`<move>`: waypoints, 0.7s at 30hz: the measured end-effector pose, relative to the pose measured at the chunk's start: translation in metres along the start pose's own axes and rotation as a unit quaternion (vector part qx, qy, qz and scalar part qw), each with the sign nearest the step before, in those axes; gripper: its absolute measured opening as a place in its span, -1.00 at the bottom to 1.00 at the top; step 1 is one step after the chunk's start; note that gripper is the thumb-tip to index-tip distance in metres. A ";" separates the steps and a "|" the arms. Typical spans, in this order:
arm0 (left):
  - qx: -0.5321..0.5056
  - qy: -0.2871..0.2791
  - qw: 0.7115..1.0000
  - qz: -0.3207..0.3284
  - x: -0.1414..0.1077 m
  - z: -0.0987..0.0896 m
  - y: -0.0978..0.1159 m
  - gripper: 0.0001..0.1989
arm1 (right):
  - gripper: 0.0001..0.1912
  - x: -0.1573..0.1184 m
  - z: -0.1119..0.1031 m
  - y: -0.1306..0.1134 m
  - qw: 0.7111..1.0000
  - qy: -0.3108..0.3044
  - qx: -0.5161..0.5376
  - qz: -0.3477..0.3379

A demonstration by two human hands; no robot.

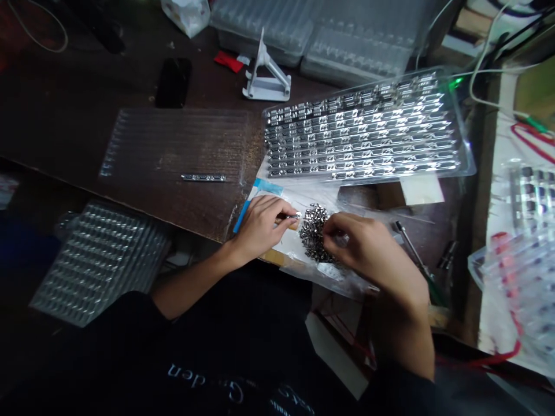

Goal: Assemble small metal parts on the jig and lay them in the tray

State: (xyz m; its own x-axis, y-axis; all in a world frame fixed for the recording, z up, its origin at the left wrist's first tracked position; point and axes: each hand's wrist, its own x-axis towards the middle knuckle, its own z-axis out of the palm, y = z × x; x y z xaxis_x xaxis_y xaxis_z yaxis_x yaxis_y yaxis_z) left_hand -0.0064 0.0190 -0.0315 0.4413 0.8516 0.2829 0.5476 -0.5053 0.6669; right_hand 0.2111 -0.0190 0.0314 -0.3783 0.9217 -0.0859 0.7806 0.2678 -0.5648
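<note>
Well, I'm pinching a small silver metal part in my left hand, my right hand curling narrow over the shiny loose metal heap placed between them for easy reach.

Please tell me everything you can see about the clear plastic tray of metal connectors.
The clear plastic tray is long and rectangular, with a raised rim. Rows of shiny metal connectors sit close together, filling it, and glare brightens many of them. It lies flat, turned at a slant, on the dark tabletop, its near edge over a white sheet.
</note>
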 end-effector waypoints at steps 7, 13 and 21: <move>-0.017 0.002 1.000 0.022 -0.001 -0.003 0.000 -0.92 | -0.74 0.011 0.010 0.002 0.994 0.094 -0.054 0.012; -0.035 0.113 0.993 0.025 -0.008 -0.024 0.002 -0.84 | -0.78 0.031 0.038 -0.010 0.997 0.075 -0.013 -0.029; 0.033 0.104 0.994 -0.015 -0.017 -0.055 -0.021 -0.69 | -0.65 0.035 0.050 -0.020 0.985 0.036 -0.143 -0.089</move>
State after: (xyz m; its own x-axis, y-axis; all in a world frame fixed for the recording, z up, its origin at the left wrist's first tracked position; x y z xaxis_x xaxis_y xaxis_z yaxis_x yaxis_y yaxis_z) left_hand -0.0643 0.0231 -0.0128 0.2718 0.8729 0.4052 0.6070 -0.4822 0.6317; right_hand 0.1569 -0.0063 -0.0013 -0.4937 0.8677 0.0572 0.8173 0.4855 -0.3105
